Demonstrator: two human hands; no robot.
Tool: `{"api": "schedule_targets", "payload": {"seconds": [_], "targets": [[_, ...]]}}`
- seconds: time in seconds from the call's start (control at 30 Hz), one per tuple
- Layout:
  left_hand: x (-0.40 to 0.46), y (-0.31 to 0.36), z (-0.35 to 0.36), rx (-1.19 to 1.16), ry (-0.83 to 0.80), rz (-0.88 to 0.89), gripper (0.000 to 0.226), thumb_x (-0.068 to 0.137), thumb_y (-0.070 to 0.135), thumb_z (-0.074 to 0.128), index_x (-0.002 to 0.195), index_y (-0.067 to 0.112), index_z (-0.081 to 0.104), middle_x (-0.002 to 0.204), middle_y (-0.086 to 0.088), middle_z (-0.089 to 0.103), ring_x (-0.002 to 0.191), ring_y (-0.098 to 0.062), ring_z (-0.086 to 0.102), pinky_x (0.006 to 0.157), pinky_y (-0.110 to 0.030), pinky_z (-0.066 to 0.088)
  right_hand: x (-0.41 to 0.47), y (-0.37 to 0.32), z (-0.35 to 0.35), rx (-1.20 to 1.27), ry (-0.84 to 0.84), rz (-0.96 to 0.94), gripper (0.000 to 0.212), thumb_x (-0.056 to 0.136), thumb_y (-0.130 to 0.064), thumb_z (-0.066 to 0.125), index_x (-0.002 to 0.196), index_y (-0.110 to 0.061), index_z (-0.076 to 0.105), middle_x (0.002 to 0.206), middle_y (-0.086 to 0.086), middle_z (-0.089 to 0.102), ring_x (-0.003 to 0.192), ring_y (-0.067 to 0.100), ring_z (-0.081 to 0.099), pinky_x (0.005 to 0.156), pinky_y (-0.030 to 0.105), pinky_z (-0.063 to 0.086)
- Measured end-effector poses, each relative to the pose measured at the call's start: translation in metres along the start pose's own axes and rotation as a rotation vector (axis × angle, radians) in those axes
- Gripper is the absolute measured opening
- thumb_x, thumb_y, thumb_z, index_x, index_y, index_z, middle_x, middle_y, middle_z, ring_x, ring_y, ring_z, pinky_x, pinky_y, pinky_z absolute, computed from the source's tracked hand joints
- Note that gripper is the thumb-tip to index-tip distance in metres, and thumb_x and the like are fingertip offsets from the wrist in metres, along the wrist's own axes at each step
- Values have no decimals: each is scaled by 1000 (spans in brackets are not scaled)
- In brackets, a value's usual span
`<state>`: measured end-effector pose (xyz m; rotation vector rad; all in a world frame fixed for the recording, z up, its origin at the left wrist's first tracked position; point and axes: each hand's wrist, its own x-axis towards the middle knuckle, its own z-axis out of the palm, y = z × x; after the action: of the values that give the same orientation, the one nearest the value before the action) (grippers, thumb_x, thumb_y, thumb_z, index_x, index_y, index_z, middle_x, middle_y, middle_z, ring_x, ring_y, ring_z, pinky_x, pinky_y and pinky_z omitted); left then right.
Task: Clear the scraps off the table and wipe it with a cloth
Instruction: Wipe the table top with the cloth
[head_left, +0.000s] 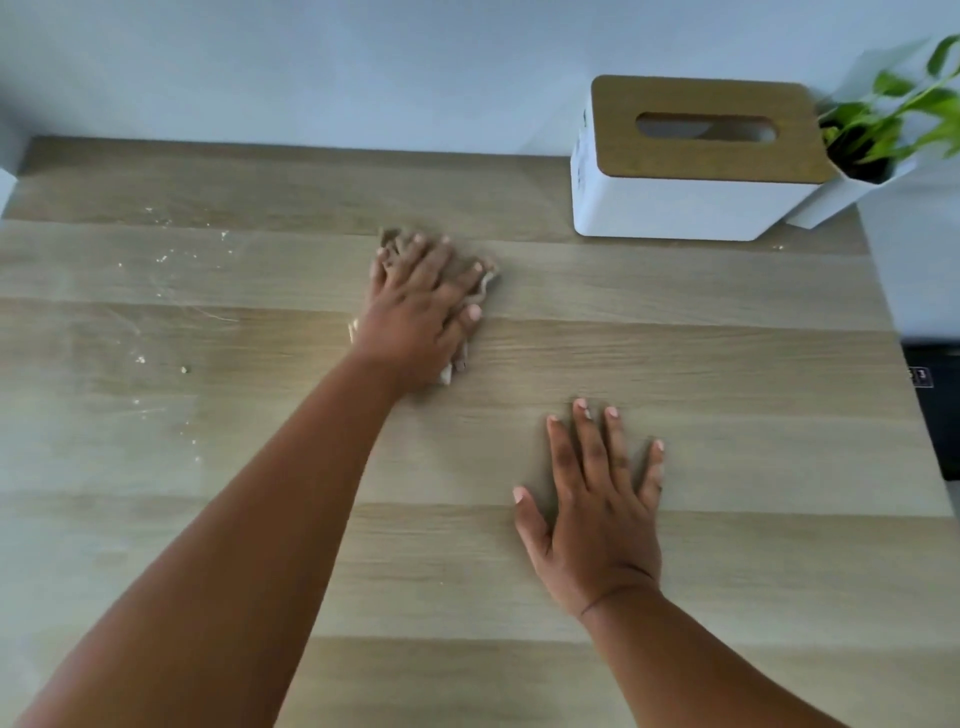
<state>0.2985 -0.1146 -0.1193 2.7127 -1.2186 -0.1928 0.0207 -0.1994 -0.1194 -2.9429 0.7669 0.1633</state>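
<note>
Right hand (597, 525) flat on table (753, 364), pale wall (337, 62)

Pale wood-grain table (675, 353), beige cloth (388, 240), white box (675, 208) (tan lid (711, 161))

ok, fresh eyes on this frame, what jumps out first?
The left hand pressing a crumpled brown cloth onto the wooden table, mid-table toward the far edge. Next, the right hand lying flat with fingers spread on bare wood, nearer the camera. Then pale scraps scattered over the table's left side, and the white tissue box with a wooden lid at the far right corner.
</note>
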Motion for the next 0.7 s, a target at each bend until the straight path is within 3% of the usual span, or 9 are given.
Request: {"api": "schedule_targets", "payload": {"seconds": [0.13,0.2,0.33,0.53,0.6,0.7], "targets": [[-68,-13,4,22,-2,368,52,106,50,36,152,29,48,167,0,32,159,-22,15,125,-57,16,1,-2,-1,21,26,-3,80,94,-63,39,161,-20,34,172,7,19,160,35,10,121,71,12],[-77,-42,-3,28,-10,441,50,107,47,38,150,25,52,165,0,35,158,-22,19,125,-56,19,0,-2,-1,25,32,-7,80,94,-63,39,161,-20,34,173,7,18,160,35,9,121,71,11],[-43,-90,-23,24,-16,248,56,103,47,36,151,20,49,162,-11,40,154,-32,28,123,-58,24,0,-2,-3,25,19,-4,80,94,-63,40,161,-20,34,173,7,18,160,35,8,121,71,12],[74,-61,-26,-75,55,-354,57,102,49,36,155,30,33,167,-4,25,156,-32,12,124,-60,8,1,-2,-3,34,14,-3,79,94,-62,39,160,-19,37,172,7,21,160,36,12,120,73,13],[97,-36,-24,-54,15,-338,57,103,48,35,157,30,31,168,-3,21,157,-32,9,123,-62,7,0,-2,-3,35,14,-3,78,94,-62,39,160,-19,37,172,7,20,160,36,11,120,72,13],[91,-9,-18,-42,-25,-128,54,104,45,36,157,33,32,169,2,22,157,-28,10,124,-60,7,0,-2,-2,33,10,-3,78,94,-63,38,160,-20,36,172,7,19,160,35,10,120,72,13]]}}
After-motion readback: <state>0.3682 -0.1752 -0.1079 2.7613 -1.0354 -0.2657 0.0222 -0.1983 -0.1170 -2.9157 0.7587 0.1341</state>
